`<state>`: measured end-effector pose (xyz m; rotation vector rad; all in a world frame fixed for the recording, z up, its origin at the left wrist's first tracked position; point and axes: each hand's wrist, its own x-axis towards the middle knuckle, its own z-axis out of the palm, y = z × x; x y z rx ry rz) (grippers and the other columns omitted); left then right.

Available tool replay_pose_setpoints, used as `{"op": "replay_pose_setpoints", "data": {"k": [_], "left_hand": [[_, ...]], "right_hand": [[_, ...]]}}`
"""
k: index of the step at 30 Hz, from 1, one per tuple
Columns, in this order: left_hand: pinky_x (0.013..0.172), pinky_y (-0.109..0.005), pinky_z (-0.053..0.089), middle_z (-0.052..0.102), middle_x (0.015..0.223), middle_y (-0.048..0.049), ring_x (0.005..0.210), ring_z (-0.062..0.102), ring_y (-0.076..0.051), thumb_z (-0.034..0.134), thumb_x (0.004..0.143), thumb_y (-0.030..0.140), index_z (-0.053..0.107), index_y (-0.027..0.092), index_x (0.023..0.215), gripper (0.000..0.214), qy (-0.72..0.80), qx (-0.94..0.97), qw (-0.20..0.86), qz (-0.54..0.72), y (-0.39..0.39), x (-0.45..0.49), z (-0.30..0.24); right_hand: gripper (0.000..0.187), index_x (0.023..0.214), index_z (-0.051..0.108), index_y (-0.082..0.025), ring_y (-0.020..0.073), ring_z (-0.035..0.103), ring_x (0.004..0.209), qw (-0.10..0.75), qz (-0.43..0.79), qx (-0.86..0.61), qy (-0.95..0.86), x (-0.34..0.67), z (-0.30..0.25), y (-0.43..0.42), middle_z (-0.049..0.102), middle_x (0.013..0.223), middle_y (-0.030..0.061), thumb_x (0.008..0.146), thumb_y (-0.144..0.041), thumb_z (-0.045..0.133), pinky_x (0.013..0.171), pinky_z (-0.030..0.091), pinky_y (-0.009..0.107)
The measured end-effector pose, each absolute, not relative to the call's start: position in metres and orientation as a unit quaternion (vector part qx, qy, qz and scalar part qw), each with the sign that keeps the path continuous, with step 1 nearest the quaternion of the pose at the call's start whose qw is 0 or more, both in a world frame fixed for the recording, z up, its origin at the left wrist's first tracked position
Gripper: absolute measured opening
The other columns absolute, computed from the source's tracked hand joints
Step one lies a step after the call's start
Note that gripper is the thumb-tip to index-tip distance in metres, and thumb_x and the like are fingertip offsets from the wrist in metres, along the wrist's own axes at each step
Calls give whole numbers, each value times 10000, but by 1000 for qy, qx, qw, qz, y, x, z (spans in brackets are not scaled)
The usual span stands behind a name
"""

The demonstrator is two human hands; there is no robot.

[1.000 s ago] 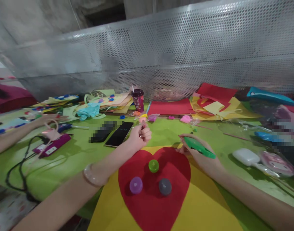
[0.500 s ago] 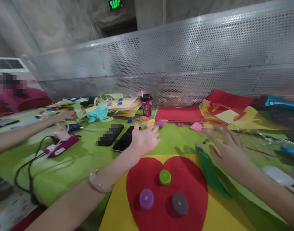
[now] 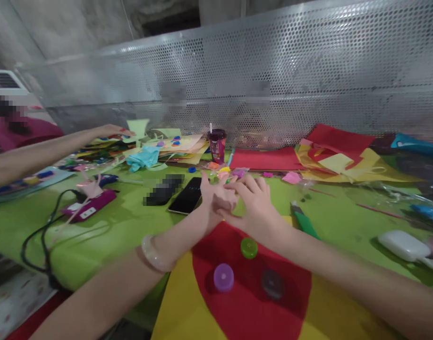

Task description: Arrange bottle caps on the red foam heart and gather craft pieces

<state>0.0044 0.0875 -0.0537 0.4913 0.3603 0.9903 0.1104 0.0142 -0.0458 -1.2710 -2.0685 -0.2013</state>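
Beyond the hands, a long perforated metal panel [image 3: 308, 71] runs the full width of the scene along the far edge of the worktop [image 3: 124, 226], its small round holes catching soft glare. Above and behind it stands a bare grey concrete wall [image 3: 67, 23], with a dark recess [image 3: 170, 19] at the top, over the hands. Far to the left of the hands, a white louvred vent [image 3: 4, 80] sits against the wall. The worktop is covered in bright lime green and slopes off at its near left edge. Below that edge, a strip of pale patterned floor [image 3: 14, 302] shows. Light is even and dim.
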Motion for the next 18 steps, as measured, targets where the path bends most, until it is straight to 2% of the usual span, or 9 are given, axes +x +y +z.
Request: {"op": "replay_pose_setpoints", "data": {"k": [3, 6, 9, 13, 18], "left_hand": [[815, -454, 475, 589, 1150, -155, 929, 639, -314, 205, 847, 705, 403, 174, 1315, 735, 192, 209, 840, 463, 89, 6, -54], [926, -516, 416, 536, 1292, -156, 1080, 587, -351, 222, 836, 707, 405, 201, 1338, 736, 185, 199, 849, 454, 89, 9, -52], [982, -530, 379, 488, 1378, -148, 1177, 531, -363, 270, 837, 693, 432, 210, 1344, 718, 169, 200, 857, 444, 84, 12, -48], [1020, -509, 362, 503, 1371, -129, 1207, 513, -333, 248, 872, 654, 444, 211, 1356, 684, 171, 225, 851, 444, 73, 11, -43], [1017, -503, 357, 583, 1271, -147, 1174, 540, -315, 219, 901, 620, 439, 171, 1355, 675, 155, 247, 850, 438, 64, 9, -39]], "right_hand": [[342, 1045, 676, -218, 263, 439, 882, 340, -52, -492, -799, 106, -49, 14, 527, 953, 89, 722, -303, 748, 796, 437, 442], [400, 1143, 659, -237, 246, 438, 865, 339, -28, -499, -797, 107, -54, 10, 508, 919, 77, 748, -245, 722, 788, 441, 422], [420, 1179, 652, -246, 243, 452, 888, 335, 2, -505, -795, 105, -53, 7, 501, 918, 69, 765, -201, 703, 833, 439, 450], [337, 1035, 722, -278, 254, 462, 920, 346, 67, -537, -767, 99, -47, 5, 476, 932, 64, 719, -164, 744, 879, 438, 484], [289, 895, 733, -282, 252, 476, 950, 393, 126, -542, -732, 95, -44, 5, 478, 952, 45, 673, -97, 747, 883, 450, 490]]}}
